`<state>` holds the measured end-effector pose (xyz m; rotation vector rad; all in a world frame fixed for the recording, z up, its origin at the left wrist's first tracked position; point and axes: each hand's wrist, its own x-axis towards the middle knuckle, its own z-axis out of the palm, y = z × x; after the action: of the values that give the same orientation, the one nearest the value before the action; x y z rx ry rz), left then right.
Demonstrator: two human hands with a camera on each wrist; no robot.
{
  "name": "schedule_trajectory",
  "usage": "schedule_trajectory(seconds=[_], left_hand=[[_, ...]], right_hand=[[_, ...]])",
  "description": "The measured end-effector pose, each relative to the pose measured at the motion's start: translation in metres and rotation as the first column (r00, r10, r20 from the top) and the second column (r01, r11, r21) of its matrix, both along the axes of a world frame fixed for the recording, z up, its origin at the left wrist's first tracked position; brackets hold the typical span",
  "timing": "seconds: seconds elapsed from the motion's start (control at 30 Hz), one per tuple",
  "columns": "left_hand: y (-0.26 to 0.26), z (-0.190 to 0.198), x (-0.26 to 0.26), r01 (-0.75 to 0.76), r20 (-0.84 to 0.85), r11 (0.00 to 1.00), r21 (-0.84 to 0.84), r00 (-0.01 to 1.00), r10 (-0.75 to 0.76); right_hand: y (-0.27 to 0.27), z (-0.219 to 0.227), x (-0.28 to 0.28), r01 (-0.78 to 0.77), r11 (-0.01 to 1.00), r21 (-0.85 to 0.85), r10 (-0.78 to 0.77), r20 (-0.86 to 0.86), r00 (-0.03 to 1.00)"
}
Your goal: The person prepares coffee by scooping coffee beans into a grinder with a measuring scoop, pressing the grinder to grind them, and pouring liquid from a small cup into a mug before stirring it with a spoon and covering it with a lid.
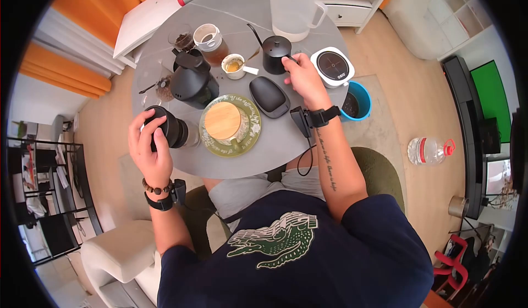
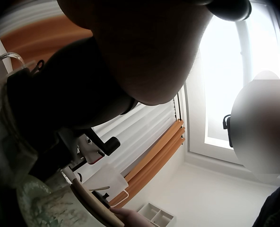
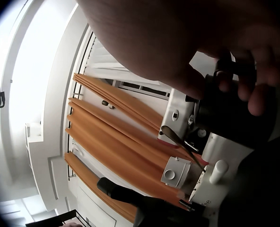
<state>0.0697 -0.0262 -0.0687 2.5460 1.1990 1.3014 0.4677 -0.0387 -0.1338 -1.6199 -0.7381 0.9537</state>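
In the head view the left hand curls its fingers round a black-topped vessel with a clear lower part, at the table's left edge. The right hand grips the handle of a black gooseneck kettle, which stands on the table. In the right wrist view, fingers curl at the dark kettle's handle. Between the hands are a green plate bearing a cup with a wooden lid, a black grinder-like device and a black oval object.
Farther back stand a small white cup, a glass with a white top, jars of beans and a large clear pitcher. At the right are a white scale and, beside the table, a blue bin.
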Motion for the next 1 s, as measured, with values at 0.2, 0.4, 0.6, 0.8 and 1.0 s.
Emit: schedule_trajectory(seconds=[0.2, 0.4, 0.6, 0.8, 1.0], left_hand=[[0.001, -0.002, 0.000, -0.011, 0.001, 1.000, 0.003, 1.000, 0.011], [0.000, -0.002, -0.001, -0.006, 0.018, 1.000, 0.003, 1.000, 0.005], [-0.001, -0.003, -0.002, -0.010, 0.035, 1.000, -0.011, 0.999, 0.011], [-0.001, -0.001, -0.003, -0.031, 0.022, 0.999, -0.038, 0.999, 0.032], [0.000, 0.000, -0.003, -0.024, 0.012, 0.999, -0.022, 1.000, 0.024]], right_hand=[[-0.025, 0.025, -0.010, 0.078, 0.984, 0.162, -0.157, 0.560, 0.813], [-0.020, 0.051, -0.021, -0.145, 0.974, 0.176, 0.063, 0.405, 0.912], [0.021, 0.045, -0.045, -0.284, 0.954, 0.093, 0.207, 0.482, 0.852], [0.039, 0.058, -0.061, -0.251, 0.968, 0.032, 0.189, 0.569, 0.800], [0.055, 0.042, -0.058, -0.246, 0.966, 0.075, 0.141, 0.644, 0.752]])
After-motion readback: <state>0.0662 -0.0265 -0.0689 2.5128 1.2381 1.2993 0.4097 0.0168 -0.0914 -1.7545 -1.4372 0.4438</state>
